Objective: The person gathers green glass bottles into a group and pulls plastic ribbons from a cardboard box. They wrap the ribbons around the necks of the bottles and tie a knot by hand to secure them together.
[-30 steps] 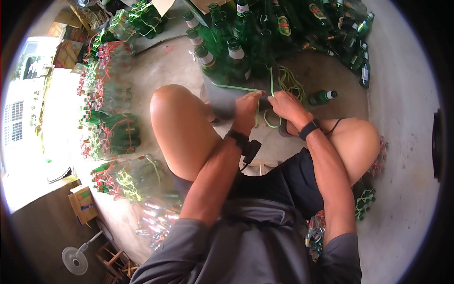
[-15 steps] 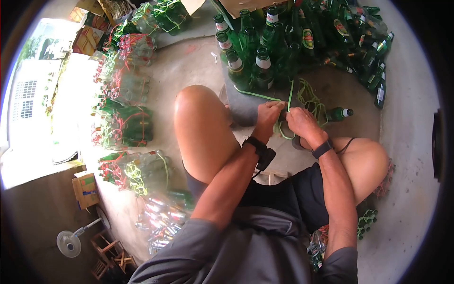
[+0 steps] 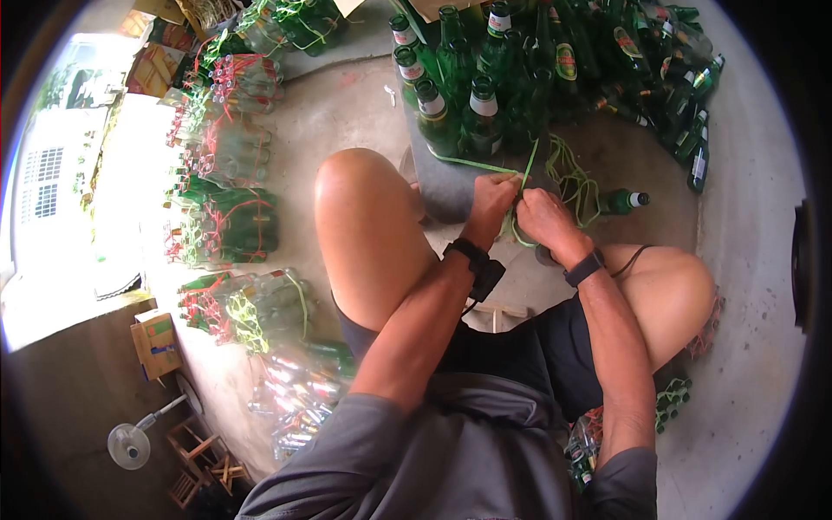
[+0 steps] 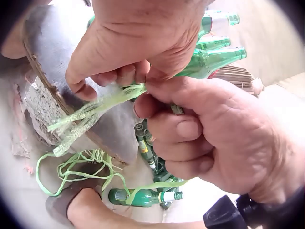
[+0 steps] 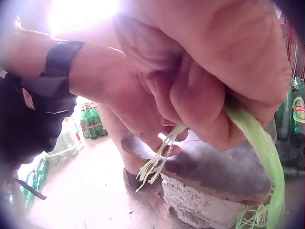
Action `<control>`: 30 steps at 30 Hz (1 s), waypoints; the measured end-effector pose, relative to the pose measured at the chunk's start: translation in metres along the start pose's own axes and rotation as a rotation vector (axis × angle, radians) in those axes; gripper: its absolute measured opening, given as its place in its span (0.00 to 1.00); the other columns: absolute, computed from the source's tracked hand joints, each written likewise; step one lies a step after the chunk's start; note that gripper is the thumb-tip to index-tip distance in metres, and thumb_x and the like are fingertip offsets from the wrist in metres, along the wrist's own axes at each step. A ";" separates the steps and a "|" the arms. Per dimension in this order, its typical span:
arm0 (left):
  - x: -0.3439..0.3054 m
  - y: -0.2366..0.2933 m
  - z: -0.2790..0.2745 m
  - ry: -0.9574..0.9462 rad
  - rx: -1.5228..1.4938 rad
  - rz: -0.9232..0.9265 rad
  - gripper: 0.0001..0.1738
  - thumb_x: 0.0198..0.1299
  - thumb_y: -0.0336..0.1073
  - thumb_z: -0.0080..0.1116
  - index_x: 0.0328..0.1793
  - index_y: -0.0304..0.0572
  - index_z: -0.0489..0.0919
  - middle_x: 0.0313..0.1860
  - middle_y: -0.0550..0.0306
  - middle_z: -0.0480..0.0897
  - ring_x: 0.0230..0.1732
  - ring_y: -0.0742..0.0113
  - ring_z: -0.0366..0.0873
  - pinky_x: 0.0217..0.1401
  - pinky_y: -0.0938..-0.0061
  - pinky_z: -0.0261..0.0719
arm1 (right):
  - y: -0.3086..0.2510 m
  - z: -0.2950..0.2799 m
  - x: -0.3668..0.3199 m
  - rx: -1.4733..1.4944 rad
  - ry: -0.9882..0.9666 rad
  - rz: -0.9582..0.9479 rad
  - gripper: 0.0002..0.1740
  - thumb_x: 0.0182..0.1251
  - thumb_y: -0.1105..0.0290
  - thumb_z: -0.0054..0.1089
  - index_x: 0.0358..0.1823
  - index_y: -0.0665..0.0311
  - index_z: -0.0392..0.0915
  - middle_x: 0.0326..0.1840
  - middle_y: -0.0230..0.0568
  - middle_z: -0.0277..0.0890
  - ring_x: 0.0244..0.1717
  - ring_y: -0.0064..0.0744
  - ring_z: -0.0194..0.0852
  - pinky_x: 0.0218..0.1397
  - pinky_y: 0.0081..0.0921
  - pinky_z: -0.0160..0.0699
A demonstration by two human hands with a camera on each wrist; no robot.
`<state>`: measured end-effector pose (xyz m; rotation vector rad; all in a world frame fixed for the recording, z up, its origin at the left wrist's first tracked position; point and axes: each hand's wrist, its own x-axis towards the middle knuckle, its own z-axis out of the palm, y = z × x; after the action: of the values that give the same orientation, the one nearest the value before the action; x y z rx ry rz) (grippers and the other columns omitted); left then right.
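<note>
Several green glass bottles (image 3: 483,126) stand grouped upright on a dark grey slab (image 3: 446,199). A light green plastic twine (image 3: 468,162) runs along the base of the group to both hands. My left hand (image 3: 492,204) pinches the twine in front of the bottles, and frayed ends (image 4: 78,124) stick out by its fingers in the left wrist view. Close beside it, my right hand (image 3: 552,218) grips the twine with curled fingers; a flat length (image 5: 262,148) hangs from this hand in the right wrist view. The crossing between the hands is partly hidden by fingers.
Loose twine (image 3: 572,178) lies right of the slab, near a fallen green bottle (image 3: 626,202). More bottles (image 3: 685,130) are heaped at the back right. Tied bundles (image 3: 238,225) line the left side. A white fan (image 3: 128,445) stands at lower left.
The head view has shifted, moving the scene rightward. My right hand has come a little nearer the left, and the strand rising from it leans more than before. Both hands still hold the twine.
</note>
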<state>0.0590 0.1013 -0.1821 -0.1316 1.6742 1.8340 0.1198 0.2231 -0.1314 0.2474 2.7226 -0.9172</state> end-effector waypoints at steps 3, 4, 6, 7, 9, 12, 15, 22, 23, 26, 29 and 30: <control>0.003 -0.002 -0.002 -0.025 0.002 0.012 0.14 0.66 0.36 0.63 0.51 0.36 0.90 0.38 0.61 0.87 0.36 0.74 0.80 0.40 0.76 0.77 | -0.002 0.002 0.002 0.008 0.020 0.007 0.18 0.69 0.66 0.48 0.35 0.74 0.83 0.42 0.68 0.82 0.49 0.71 0.80 0.55 0.58 0.79; 0.003 0.001 -0.002 -0.041 -0.014 -0.003 0.14 0.66 0.36 0.63 0.50 0.35 0.90 0.38 0.61 0.87 0.36 0.75 0.80 0.40 0.76 0.77 | -0.004 0.000 0.002 0.029 0.013 0.012 0.18 0.69 0.66 0.48 0.35 0.75 0.83 0.42 0.69 0.82 0.49 0.71 0.80 0.55 0.57 0.79; 0.003 0.003 0.001 -0.038 -0.009 0.006 0.14 0.66 0.36 0.63 0.50 0.34 0.90 0.38 0.61 0.87 0.36 0.75 0.80 0.40 0.77 0.77 | -0.003 -0.001 0.003 0.051 0.006 0.018 0.18 0.68 0.66 0.48 0.35 0.75 0.83 0.42 0.70 0.81 0.49 0.71 0.80 0.55 0.57 0.80; 0.003 0.004 0.002 -0.035 -0.004 0.017 0.14 0.66 0.36 0.63 0.49 0.34 0.90 0.38 0.61 0.87 0.36 0.76 0.80 0.40 0.78 0.77 | -0.002 0.000 0.004 0.051 -0.004 0.025 0.18 0.68 0.66 0.48 0.36 0.75 0.83 0.42 0.70 0.81 0.49 0.71 0.80 0.55 0.57 0.80; 0.005 0.005 0.002 -0.045 0.010 0.045 0.13 0.67 0.35 0.63 0.48 0.33 0.90 0.37 0.61 0.87 0.36 0.75 0.80 0.40 0.77 0.78 | -0.001 0.002 0.005 0.051 -0.017 0.032 0.19 0.68 0.66 0.48 0.36 0.76 0.83 0.43 0.71 0.81 0.49 0.71 0.80 0.55 0.57 0.80; 0.008 0.006 0.002 -0.063 -0.017 0.053 0.12 0.68 0.34 0.62 0.47 0.32 0.89 0.36 0.60 0.87 0.35 0.74 0.81 0.40 0.76 0.79 | -0.004 0.004 0.006 0.062 -0.044 0.057 0.19 0.69 0.66 0.48 0.38 0.77 0.83 0.44 0.72 0.81 0.50 0.72 0.80 0.55 0.57 0.80; 0.006 0.008 0.007 -0.077 -0.139 -0.020 0.12 0.69 0.34 0.60 0.48 0.31 0.87 0.36 0.58 0.86 0.35 0.71 0.82 0.40 0.76 0.80 | -0.001 0.015 0.006 0.203 -0.112 0.117 0.20 0.70 0.65 0.48 0.40 0.77 0.83 0.44 0.72 0.81 0.50 0.72 0.80 0.55 0.57 0.79; -0.001 0.022 0.007 -0.161 -0.320 -0.088 0.15 0.72 0.35 0.53 0.52 0.29 0.83 0.33 0.59 0.82 0.31 0.71 0.79 0.34 0.77 0.78 | 0.021 0.032 0.006 0.499 -0.180 0.046 0.22 0.74 0.60 0.47 0.46 0.76 0.80 0.40 0.66 0.83 0.45 0.64 0.84 0.50 0.50 0.82; -0.001 0.022 0.007 -0.164 -0.322 -0.090 0.15 0.72 0.35 0.53 0.52 0.29 0.83 0.33 0.59 0.82 0.31 0.71 0.79 0.34 0.77 0.78 | 0.026 0.034 0.006 0.525 -0.243 0.063 0.23 0.74 0.59 0.48 0.47 0.76 0.79 0.40 0.63 0.83 0.43 0.60 0.85 0.49 0.48 0.82; -0.001 0.027 0.006 -0.140 -0.290 -0.146 0.15 0.72 0.36 0.54 0.52 0.29 0.82 0.28 0.64 0.75 0.26 0.76 0.70 0.28 0.78 0.69 | -0.002 -0.004 -0.007 0.675 -0.439 0.468 0.20 0.71 0.60 0.52 0.43 0.73 0.81 0.27 0.46 0.80 0.29 0.34 0.82 0.33 0.35 0.80; 0.002 0.021 0.003 -0.217 -0.292 -0.090 0.15 0.73 0.37 0.55 0.52 0.29 0.82 0.26 0.67 0.68 0.24 0.80 0.61 0.24 0.79 0.60 | 0.008 -0.008 -0.013 0.611 -0.429 0.468 0.21 0.70 0.60 0.55 0.49 0.73 0.80 0.40 0.58 0.84 0.38 0.50 0.86 0.43 0.42 0.83; 0.000 0.021 0.003 -0.234 -0.301 -0.070 0.15 0.74 0.37 0.55 0.52 0.30 0.82 0.26 0.68 0.68 0.23 0.81 0.60 0.24 0.79 0.57 | 0.014 -0.011 -0.013 0.609 -0.428 0.469 0.21 0.70 0.60 0.55 0.49 0.73 0.80 0.40 0.58 0.84 0.38 0.50 0.86 0.43 0.42 0.83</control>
<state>0.0489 0.1045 -0.1638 -0.0966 1.2158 1.9558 0.1340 0.2399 -0.1276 0.6764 1.8283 -1.4197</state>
